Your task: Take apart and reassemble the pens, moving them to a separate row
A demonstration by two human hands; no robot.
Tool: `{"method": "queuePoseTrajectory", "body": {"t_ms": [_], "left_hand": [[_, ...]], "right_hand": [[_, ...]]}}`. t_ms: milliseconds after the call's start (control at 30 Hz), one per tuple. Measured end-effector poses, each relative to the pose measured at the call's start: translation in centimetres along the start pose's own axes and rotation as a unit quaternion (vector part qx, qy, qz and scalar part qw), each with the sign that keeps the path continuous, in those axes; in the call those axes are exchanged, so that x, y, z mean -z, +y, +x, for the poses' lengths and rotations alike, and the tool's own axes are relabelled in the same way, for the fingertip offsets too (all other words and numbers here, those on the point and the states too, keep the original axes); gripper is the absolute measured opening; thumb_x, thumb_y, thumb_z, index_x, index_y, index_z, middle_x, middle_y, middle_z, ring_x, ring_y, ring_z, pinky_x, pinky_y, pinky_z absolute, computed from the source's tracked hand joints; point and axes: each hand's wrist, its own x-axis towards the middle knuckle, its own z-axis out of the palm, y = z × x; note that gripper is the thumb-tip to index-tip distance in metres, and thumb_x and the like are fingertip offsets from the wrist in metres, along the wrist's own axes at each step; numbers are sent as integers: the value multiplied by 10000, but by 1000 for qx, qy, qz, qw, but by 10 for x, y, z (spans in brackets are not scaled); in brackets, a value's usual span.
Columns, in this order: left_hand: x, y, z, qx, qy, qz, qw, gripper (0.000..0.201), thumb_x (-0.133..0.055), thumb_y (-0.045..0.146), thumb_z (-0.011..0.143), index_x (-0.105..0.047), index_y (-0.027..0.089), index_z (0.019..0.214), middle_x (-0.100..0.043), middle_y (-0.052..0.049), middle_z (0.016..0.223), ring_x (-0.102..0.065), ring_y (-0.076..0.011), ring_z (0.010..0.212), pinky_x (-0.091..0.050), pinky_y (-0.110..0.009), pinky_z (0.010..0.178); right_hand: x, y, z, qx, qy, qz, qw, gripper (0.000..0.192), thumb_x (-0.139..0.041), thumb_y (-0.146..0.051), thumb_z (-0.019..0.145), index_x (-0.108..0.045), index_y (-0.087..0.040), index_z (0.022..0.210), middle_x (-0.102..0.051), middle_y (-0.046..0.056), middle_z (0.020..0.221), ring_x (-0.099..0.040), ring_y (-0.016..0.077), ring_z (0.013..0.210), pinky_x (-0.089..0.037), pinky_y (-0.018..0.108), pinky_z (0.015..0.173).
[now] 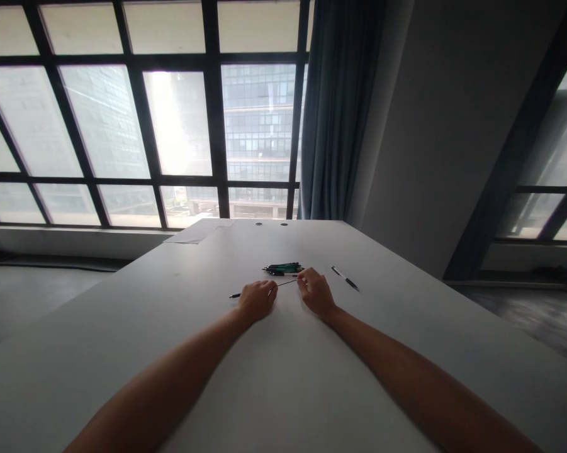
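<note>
A thin dark pen part [283, 284] lies low over the white table [283, 377], stretched between my hands. My left hand [256, 301] pinches one end, and my right hand [315, 292] pinches the other. More pens [283, 269] lie just behind.

White table [283, 390], gridded window [141, 119], blue curtain [335, 113], grey wall [434, 126]

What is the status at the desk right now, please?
Left hand and right hand pinch a thin pen refill between them. Pen bundle just beyond, lone pen to the right. Nothing obstructing.
</note>
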Motion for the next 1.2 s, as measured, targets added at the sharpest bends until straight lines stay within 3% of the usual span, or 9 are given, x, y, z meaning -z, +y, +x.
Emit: {"method": "queuePoseTrajectory", "body": {"t_ms": [133,433,700,833,1000,1200], "left_hand": [[0,0,1,12,-5,5,1000,356,-273,348,977,-605,220,990,-688,-43,943,-639,-181,831,-443,-279,691],[1,1,1,19,-7,-4,1000,364,-256,346,985,-593,209,976,-681,-52,930,-633,-169,811,-438,-273,682],[-2,-1,2,81,5,-3,997,356,-254,372,990,-575,227,1040,-674,-53,989,-635,-176,849,-441,-274,701],[-2,-3,3,113,14,-3,993,347,-248,382,994,-552,240,1083,-672,-56,1029,-641,-179,868,-437,-275,700],[-2,-3,3,107,9,2,994,337,-254,379,995,-555,250,1073,-669,-48,1043,-638,-178,889,-434,-277,708],[-3,-3,2,94,9,13,995,341,-247,364,994,-563,256,1064,-668,-37,1029,-636,-185,880,-434,-273,694]], "right_hand": [[0,4,1,-35,-2,6,999,160,-383,-247,898,-524,-191,847,-612,51,902,-542,166,766,-336,299,749],[0,8,1,-45,44,32,998,249,-289,-280,929,-474,-206,780,-572,46,812,-520,174,715,-352,281,657],[2,6,0,12,9,28,999,151,-422,-205,846,-514,-187,728,-580,45,867,-540,167,794,-375,295,735],[3,2,-3,73,-25,46,996,139,-465,-193,837,-547,-180,725,-590,59,916,-543,181,879,-362,307,775],[6,-4,-5,124,-48,34,990,91,-535,-210,814,-587,-172,750,-597,64,942,-543,189,891,-348,328,798],[9,-8,-4,128,-51,-24,990,200,-458,-184,865,-627,-166,760,-610,72,915,-534,183,860,-352,325,780]]}}
